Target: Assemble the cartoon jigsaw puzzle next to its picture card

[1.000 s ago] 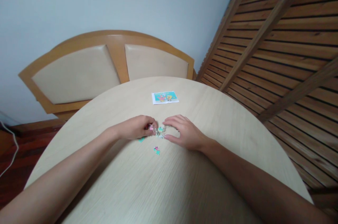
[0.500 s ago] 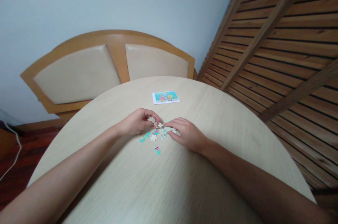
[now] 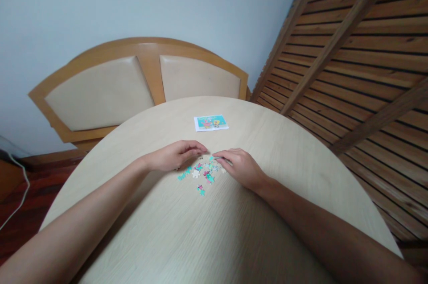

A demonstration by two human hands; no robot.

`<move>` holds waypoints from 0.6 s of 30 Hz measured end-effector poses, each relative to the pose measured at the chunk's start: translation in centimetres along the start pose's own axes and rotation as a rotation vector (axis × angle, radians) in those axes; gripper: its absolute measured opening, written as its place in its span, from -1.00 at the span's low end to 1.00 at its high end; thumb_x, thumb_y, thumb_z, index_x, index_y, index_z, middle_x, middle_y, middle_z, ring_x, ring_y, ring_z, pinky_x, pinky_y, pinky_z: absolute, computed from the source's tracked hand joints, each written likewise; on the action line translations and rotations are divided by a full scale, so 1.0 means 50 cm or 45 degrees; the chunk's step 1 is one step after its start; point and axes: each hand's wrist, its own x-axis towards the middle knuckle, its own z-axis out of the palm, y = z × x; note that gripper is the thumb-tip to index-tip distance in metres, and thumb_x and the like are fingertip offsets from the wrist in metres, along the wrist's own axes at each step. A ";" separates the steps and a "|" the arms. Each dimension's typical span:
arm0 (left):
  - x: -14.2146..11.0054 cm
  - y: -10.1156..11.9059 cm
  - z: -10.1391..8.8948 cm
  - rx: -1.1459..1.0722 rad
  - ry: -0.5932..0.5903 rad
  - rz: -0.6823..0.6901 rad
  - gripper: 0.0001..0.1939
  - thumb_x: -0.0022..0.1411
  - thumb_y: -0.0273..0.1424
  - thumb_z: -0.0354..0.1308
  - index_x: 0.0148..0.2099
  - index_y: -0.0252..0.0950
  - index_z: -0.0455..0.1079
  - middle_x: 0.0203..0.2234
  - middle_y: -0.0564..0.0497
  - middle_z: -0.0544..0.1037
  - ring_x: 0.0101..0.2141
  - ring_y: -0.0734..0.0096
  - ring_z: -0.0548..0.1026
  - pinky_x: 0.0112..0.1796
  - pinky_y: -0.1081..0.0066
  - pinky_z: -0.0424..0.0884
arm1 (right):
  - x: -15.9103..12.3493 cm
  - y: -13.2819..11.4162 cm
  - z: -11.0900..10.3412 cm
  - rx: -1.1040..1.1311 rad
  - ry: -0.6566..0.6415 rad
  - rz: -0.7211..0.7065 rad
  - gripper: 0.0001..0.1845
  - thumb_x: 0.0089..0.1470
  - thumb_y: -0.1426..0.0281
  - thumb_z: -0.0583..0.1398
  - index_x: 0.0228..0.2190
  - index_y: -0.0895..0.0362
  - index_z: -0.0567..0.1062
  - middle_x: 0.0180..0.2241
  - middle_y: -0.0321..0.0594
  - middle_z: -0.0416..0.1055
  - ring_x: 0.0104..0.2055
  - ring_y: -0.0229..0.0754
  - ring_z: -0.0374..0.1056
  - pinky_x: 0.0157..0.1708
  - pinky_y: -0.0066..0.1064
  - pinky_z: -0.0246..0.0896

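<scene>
Small jigsaw puzzle pieces (image 3: 196, 173) lie in a loose group between my hands, some showing teal and pink print, some their pale backs. My left hand (image 3: 180, 154) curves palm down over the far left side of the group, thumb tucked under the fingers. Pale piece edges show just below its fingertips; the palm is hidden. Opposite it, my right hand (image 3: 239, 166) pinches what looks like a puzzle piece (image 3: 216, 158), seen edge-on, between thumb and index finger. A joined pink and teal pair (image 3: 201, 190) lies nearer to me.
Beyond the hands lies a printed picture sheet (image 3: 211, 122) with cartoon figures on teal. All this rests on a round pale wooden table (image 3: 187, 239). Behind it stands a padded bench back (image 3: 147, 72) against the wall. Slatted wooden panelling (image 3: 361, 61) rises at the right.
My left hand has turned more palm down, hiding the pale pieces seen in it before. The right fingers have drawn slightly back; more pink and teal pieces show in the group.
</scene>
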 end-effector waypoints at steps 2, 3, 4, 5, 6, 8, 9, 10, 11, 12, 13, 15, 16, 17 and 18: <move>-0.006 0.000 -0.007 0.093 -0.032 -0.064 -0.62 0.47 -0.21 -0.04 0.14 -0.27 0.43 -0.05 -0.09 0.59 -0.10 0.28 0.52 -0.07 0.34 0.40 | 0.000 0.000 -0.001 0.002 0.005 0.046 -0.89 0.24 0.41 0.28 -0.19 0.06 0.60 -0.24 -0.25 0.65 -0.20 -0.11 0.56 -0.11 -0.27 0.34; -0.009 0.001 -0.010 0.120 -0.061 -0.114 -0.59 0.47 -0.18 -0.04 0.16 -0.27 0.42 -0.10 -0.09 0.60 -0.19 0.30 0.52 -0.16 0.37 0.41 | 0.000 0.000 -0.002 0.000 0.010 0.065 -0.93 0.22 0.39 0.30 -0.23 0.06 0.60 -0.26 -0.26 0.65 -0.22 -0.11 0.55 -0.12 -0.27 0.33; -0.013 0.002 -0.014 0.148 -0.090 -0.158 -0.58 0.46 -0.15 -0.02 0.16 -0.28 0.43 -0.15 -0.08 0.60 -0.26 0.33 0.50 -0.23 0.39 0.40 | 0.000 0.000 -0.003 -0.005 0.017 0.079 -0.95 0.19 0.37 0.33 -0.27 0.07 0.60 -0.29 -0.27 0.65 -0.23 -0.11 0.55 -0.13 -0.27 0.33; -0.016 0.003 -0.018 0.189 -0.107 -0.185 -0.57 0.42 -0.14 0.02 0.14 -0.29 0.44 -0.18 -0.07 0.60 -0.31 0.35 0.49 -0.28 0.40 0.38 | 0.000 0.000 -0.004 -0.013 0.024 0.088 -0.93 0.17 0.35 0.35 -0.31 0.08 0.59 -0.31 -0.27 0.64 -0.24 -0.11 0.54 -0.15 -0.28 0.32; -0.018 0.005 -0.021 0.245 -0.109 -0.196 -0.58 0.38 -0.13 0.08 0.11 -0.30 0.46 -0.19 -0.07 0.59 -0.31 0.36 0.48 -0.28 0.41 0.37 | 0.001 0.000 -0.005 -0.020 0.031 0.094 -0.90 0.15 0.33 0.37 -0.35 0.08 0.57 -0.33 -0.26 0.63 -0.25 -0.11 0.53 -0.16 -0.28 0.31; -0.022 0.008 -0.028 0.381 -0.091 -0.187 -0.60 0.26 -0.16 0.20 0.03 -0.32 0.48 -0.20 -0.08 0.57 -0.28 0.32 0.47 -0.24 0.39 0.36 | 0.002 0.001 -0.006 -0.026 0.041 0.092 -0.83 0.13 0.29 0.38 -0.40 0.09 0.55 -0.35 -0.24 0.61 -0.26 -0.10 0.51 -0.18 -0.28 0.30; -0.023 0.010 -0.030 0.437 -0.099 -0.193 -0.60 0.20 -0.18 0.25 0.00 -0.32 0.49 -0.23 -0.07 0.57 -0.28 0.31 0.46 -0.24 0.38 0.35 | 0.003 0.001 -0.007 -0.022 0.041 0.086 -0.82 0.14 0.28 0.38 -0.41 0.10 0.54 -0.36 -0.23 0.61 -0.26 -0.10 0.50 -0.18 -0.28 0.30; -0.024 0.011 -0.032 0.474 -0.124 -0.212 -0.58 0.15 -0.19 0.29 -0.01 -0.33 0.48 -0.27 -0.05 0.56 -0.30 0.31 0.46 -0.25 0.38 0.34 | 0.004 0.000 -0.008 -0.013 0.037 0.078 -0.81 0.16 0.27 0.36 -0.40 0.10 0.55 -0.36 -0.22 0.60 -0.25 -0.10 0.50 -0.17 -0.27 0.30; -0.024 0.013 -0.033 0.493 -0.163 -0.235 -0.56 0.11 -0.20 0.32 -0.02 -0.33 0.47 -0.31 -0.03 0.55 -0.32 0.32 0.45 -0.27 0.39 0.33 | 0.004 -0.002 -0.010 0.003 0.024 0.063 -0.82 0.19 0.25 0.33 -0.37 0.10 0.56 -0.34 -0.21 0.61 -0.22 -0.09 0.50 -0.15 -0.26 0.31; -0.024 0.013 -0.033 0.498 -0.203 -0.254 -0.54 0.07 -0.21 0.35 -0.03 -0.34 0.46 -0.34 -0.02 0.54 -0.35 0.33 0.44 -0.29 0.39 0.32 | 0.004 -0.005 -0.012 0.024 0.001 0.044 -0.82 0.21 0.24 0.31 -0.31 0.10 0.58 -0.28 -0.18 0.62 -0.18 -0.08 0.50 -0.11 -0.25 0.31; -0.024 0.013 -0.032 0.493 -0.232 -0.270 -0.53 0.04 -0.22 0.37 -0.03 -0.34 0.45 -0.36 0.00 0.53 -0.37 0.34 0.43 -0.31 0.40 0.31 | 0.004 -0.010 -0.014 0.043 -0.034 0.021 -0.79 0.22 0.22 0.30 -0.22 0.10 0.59 -0.19 -0.14 0.62 -0.10 -0.07 0.49 -0.06 -0.22 0.31; -0.024 0.010 -0.029 0.464 -0.255 -0.291 -0.57 0.05 -0.25 0.37 -0.06 -0.33 0.45 -0.38 0.02 0.51 -0.38 0.37 0.42 -0.34 0.43 0.28 | 0.000 -0.023 -0.017 0.063 -0.146 -0.036 -0.58 0.20 0.15 0.30 0.02 0.08 0.55 0.06 -0.05 0.53 0.09 0.00 0.42 0.08 -0.14 0.26; -0.023 0.008 -0.027 0.441 -0.261 -0.300 -0.60 0.06 -0.25 0.35 -0.08 -0.32 0.46 -0.39 0.04 0.51 -0.39 0.38 0.41 -0.35 0.44 0.27 | -0.002 -0.031 -0.018 0.062 -0.216 -0.068 -0.47 0.18 0.10 0.30 0.12 0.05 0.50 0.18 -0.03 0.43 0.17 0.04 0.36 0.14 -0.08 0.22; -0.022 0.004 -0.025 0.414 -0.269 -0.306 -0.65 0.08 -0.26 0.33 -0.11 -0.31 0.46 -0.41 0.05 0.50 -0.41 0.40 0.40 -0.36 0.45 0.26 | -0.005 -0.038 -0.018 0.055 -0.284 -0.103 -0.39 0.17 0.05 0.29 0.17 0.02 0.46 0.26 -0.03 0.34 0.24 0.10 0.29 0.19 -0.01 0.17; -0.022 0.000 -0.023 0.388 -0.277 -0.302 -0.69 0.10 -0.27 0.31 -0.13 -0.31 0.46 -0.43 0.06 0.49 -0.42 0.42 0.39 -0.37 0.46 0.25 | -0.008 -0.044 -0.017 0.048 -0.340 -0.135 -0.36 0.16 0.02 0.28 0.20 -0.01 0.44 0.31 -0.03 0.28 0.28 0.14 0.24 0.22 0.06 0.12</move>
